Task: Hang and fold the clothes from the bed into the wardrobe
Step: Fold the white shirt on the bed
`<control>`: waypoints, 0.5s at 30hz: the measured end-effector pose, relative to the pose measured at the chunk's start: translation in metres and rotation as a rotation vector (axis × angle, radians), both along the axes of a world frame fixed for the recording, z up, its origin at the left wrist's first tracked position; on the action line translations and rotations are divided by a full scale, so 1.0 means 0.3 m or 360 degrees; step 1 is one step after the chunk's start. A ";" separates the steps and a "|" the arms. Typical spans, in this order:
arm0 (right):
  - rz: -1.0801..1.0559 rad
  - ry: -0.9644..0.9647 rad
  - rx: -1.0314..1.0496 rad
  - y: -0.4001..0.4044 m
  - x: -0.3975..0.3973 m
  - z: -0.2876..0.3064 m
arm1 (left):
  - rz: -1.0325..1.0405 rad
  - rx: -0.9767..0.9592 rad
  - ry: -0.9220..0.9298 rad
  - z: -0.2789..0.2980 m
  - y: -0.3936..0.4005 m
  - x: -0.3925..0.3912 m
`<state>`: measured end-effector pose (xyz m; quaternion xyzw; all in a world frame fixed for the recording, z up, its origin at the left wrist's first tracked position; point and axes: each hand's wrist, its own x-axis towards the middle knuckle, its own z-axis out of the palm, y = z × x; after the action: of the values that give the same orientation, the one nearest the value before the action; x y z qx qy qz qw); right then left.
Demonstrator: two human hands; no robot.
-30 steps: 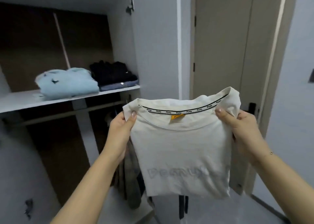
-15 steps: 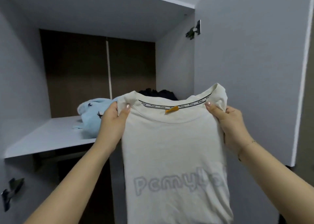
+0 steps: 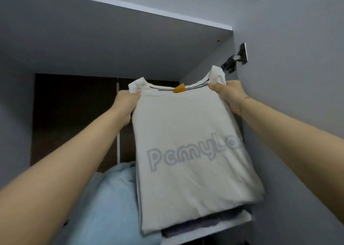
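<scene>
Both forearms bare, no sleeves in view. Right wrist (image 3: pixel 246 97) carries a thin chain bracelet. Fingernails pale, trimmed short.

Dim, soft indoor light; wardrobe interior shadowed; slight softness overall; wide-angle bending at edges.

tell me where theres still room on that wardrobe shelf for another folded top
Little bare shelf shows: only a thin strip at the front right edge. The white t-shirt, gripped at the collar by the left hand and right hand, lies over a dark stack, tight against the light blue garment. Open room is above the piles, under the wardrobe top.
</scene>
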<state>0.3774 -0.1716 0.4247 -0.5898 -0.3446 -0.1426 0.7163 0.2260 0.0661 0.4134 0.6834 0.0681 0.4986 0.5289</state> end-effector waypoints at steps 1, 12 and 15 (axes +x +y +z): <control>-0.0016 0.0003 -0.0042 0.051 0.073 0.032 | 0.0037 -0.0074 0.0061 0.025 0.043 0.067; -0.0101 0.0314 -0.0958 0.530 0.594 -0.336 | 0.0246 -0.0492 0.0861 -0.345 0.349 0.489; 0.0014 0.0416 -0.1434 0.497 0.564 -0.403 | 0.0029 -0.0534 0.1200 -0.383 0.324 0.451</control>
<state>0.5466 -0.0225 0.3038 -0.8536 -0.2814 0.0997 0.4269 0.3612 0.1634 0.2987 0.7218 0.3436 0.1998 0.5666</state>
